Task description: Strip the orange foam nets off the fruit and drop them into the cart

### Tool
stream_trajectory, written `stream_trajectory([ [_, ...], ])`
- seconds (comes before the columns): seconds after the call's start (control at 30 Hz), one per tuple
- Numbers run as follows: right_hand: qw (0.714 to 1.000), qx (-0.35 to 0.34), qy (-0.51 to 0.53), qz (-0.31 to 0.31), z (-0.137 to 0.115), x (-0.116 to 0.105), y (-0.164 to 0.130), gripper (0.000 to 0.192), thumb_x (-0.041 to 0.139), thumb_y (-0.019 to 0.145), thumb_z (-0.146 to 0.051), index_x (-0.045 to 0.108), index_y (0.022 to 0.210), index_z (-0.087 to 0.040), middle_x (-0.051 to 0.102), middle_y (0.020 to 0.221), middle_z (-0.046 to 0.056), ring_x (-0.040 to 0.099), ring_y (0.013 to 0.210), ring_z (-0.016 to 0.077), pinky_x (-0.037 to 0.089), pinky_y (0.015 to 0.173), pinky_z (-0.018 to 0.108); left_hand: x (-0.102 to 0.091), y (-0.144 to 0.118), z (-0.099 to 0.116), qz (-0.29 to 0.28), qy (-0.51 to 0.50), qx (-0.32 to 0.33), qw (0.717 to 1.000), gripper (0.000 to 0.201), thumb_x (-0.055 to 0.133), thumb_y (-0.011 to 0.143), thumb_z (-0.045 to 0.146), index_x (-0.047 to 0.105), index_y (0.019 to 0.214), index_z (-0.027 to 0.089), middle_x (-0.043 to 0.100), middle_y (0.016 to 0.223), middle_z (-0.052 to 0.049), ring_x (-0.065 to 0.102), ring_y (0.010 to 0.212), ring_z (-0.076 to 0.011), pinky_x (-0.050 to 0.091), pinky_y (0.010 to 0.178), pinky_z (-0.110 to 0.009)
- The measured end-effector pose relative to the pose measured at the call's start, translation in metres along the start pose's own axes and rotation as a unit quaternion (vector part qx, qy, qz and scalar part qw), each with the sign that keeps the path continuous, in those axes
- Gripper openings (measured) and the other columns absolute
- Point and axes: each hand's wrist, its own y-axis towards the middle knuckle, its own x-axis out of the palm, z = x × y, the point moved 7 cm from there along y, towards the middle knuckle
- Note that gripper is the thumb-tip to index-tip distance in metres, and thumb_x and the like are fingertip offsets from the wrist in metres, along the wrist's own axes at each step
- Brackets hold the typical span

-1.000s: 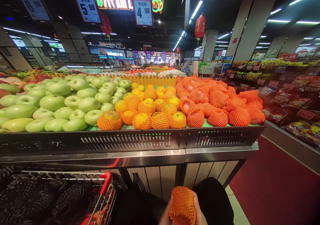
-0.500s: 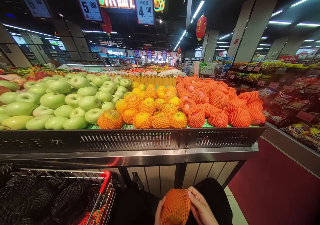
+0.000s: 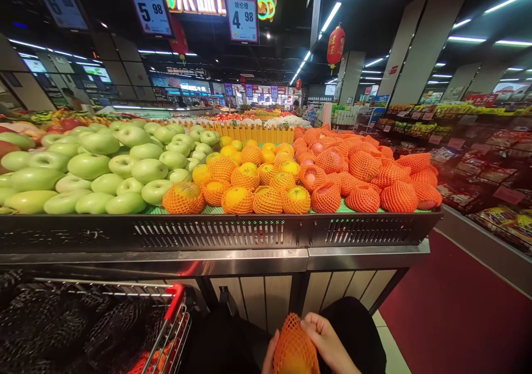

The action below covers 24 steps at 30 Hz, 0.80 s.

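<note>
Low in the view, over my lap, I hold an orange in a foam net sleeve (image 3: 294,347). The top of the net stands up in a loose peak above the fruit. My left hand (image 3: 271,354) is closed against its left side, with only part of the fingers in view. My right hand (image 3: 326,338) has its thumb and bent fingers on the net's upper right edge. The lower end of the fruit is cut off by the frame. In front are oranges (image 3: 238,199) on the stand, several of them in the same kind of orange net.
A black slotted rail (image 3: 216,232) fronts the fruit stand. Green apples (image 3: 87,166) lie left of the oranges, fruits in red-orange nets (image 3: 363,164) right. A metal shopping cart (image 3: 177,307) with black nets (image 3: 78,327) stands at lower left. Snack shelves (image 3: 477,169) line the right.
My right hand has shifted slightly up and left along the net. The net's top has gone from broad to a narrower peak, and more of the fruit shows low down.
</note>
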Motion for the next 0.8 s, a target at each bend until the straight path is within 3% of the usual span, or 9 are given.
stream_trajectory([
  [0.07,0.994,-0.065,-0.058,0.069,-0.012,-0.013,-0.009,0.044,0.077,0.076,-0.061,0.065,0.079,-0.019,0.059,0.07,-0.001,0.052,0.068,0.0138,0.041,0.068,0.027,0.0,0.001,0.006,0.015,-0.007,-0.014,1.0,0.045,0.079,0.072,0.054,0.076,0.096,0.016,0.076,0.105,-0.012,0.057,0.131,-0.0378,0.042,0.114,-0.045],
  [0.13,0.973,-0.151,-0.135,0.109,-0.03,-0.02,-0.026,0.038,0.069,0.086,-0.056,0.073,0.107,-0.025,0.07,0.108,0.008,0.061,0.105,0.0241,0.045,0.096,0.034,0.005,0.001,0.01,0.005,-0.025,-0.035,0.999,0.053,0.078,0.073,0.056,0.075,0.103,0.013,0.074,0.112,-0.015,0.056,0.131,-0.0383,0.044,0.112,-0.045],
  [0.2,0.951,-0.216,-0.214,0.052,-0.042,-0.009,-0.04,0.051,0.068,0.086,-0.055,0.066,0.131,-0.031,0.057,0.145,0.01,0.047,0.137,0.0339,0.034,0.116,0.046,0.008,0.001,0.014,0.001,-0.043,-0.023,0.999,0.056,0.074,0.078,0.055,0.073,0.112,0.011,0.071,0.123,-0.015,0.055,0.133,-0.0359,0.044,0.112,-0.042],
  [0.27,0.931,-0.238,-0.275,-0.035,-0.044,0.007,-0.049,0.063,0.074,0.082,-0.053,0.058,0.141,-0.037,0.042,0.159,0.006,0.034,0.148,0.0392,0.025,0.121,0.056,0.006,0.002,0.015,0.01,-0.05,0.002,0.999,0.047,0.07,0.085,0.048,0.072,0.115,0.012,0.07,0.128,-0.014,0.055,0.135,-0.0326,0.043,0.113,-0.04],
  [0.37,0.898,-0.213,-0.373,-0.092,-0.039,0.024,-0.047,0.057,0.073,0.085,-0.047,0.055,0.14,-0.044,0.035,0.16,0.004,0.029,0.15,0.0418,0.027,0.118,0.064,0.0,0.007,0.003,-0.002,-0.044,-0.021,0.999,0.04,0.068,0.088,0.041,0.074,0.113,0.011,0.072,0.125,-0.016,0.054,0.136,-0.0311,0.042,0.115,-0.04],
  [0.47,0.877,-0.169,-0.432,-0.129,-0.034,0.029,-0.039,0.058,0.073,0.087,-0.041,0.053,0.141,-0.044,0.034,0.161,0.007,0.029,0.149,0.0423,0.031,0.115,0.065,-0.004,0.008,-0.005,-0.019,-0.018,-0.039,0.999,0.045,0.073,0.081,0.049,0.076,0.109,0.014,0.075,0.118,-0.013,0.053,0.136,-0.0331,0.041,0.116,-0.043],
  [0.6,0.891,-0.15,-0.413,-0.111,-0.037,0.023,-0.034,0.072,0.079,0.08,-0.034,0.049,0.146,-0.041,0.029,0.165,0.009,0.029,0.15,0.0397,0.031,0.119,0.058,0.0,-0.002,0.005,-0.019,0.04,0.034,0.998,0.047,0.085,0.07,0.046,0.076,0.109,0.02,0.074,0.121,-0.011,0.052,0.137,-0.0357,0.035,0.119,-0.046],
  [0.7,0.907,-0.114,-0.394,-0.093,-0.028,0.018,-0.031,0.079,0.087,0.066,-0.025,0.059,0.14,-0.031,0.041,0.158,0.015,0.046,0.14,0.041,0.041,0.114,0.05,0.009,-0.014,0.021,0.001,0.112,0.081,0.99,0.05,0.089,0.066,0.039,0.076,0.109,0.018,0.074,0.12,-0.013,0.052,0.136,-0.0382,0.032,0.121,-0.049],
  [0.8,0.91,-0.189,-0.365,-0.058,-0.036,0.019,-0.029,0.075,0.089,0.063,-0.03,0.063,0.132,-0.024,0.056,0.141,0.017,0.059,0.127,0.0384,0.049,0.107,0.043,0.024,-0.027,0.044,0.011,0.162,0.109,0.981,0.041,0.088,0.068,0.033,0.077,0.104,0.017,0.074,0.12,-0.012,0.05,0.137,-0.0378,0.03,0.122,-0.047],
])
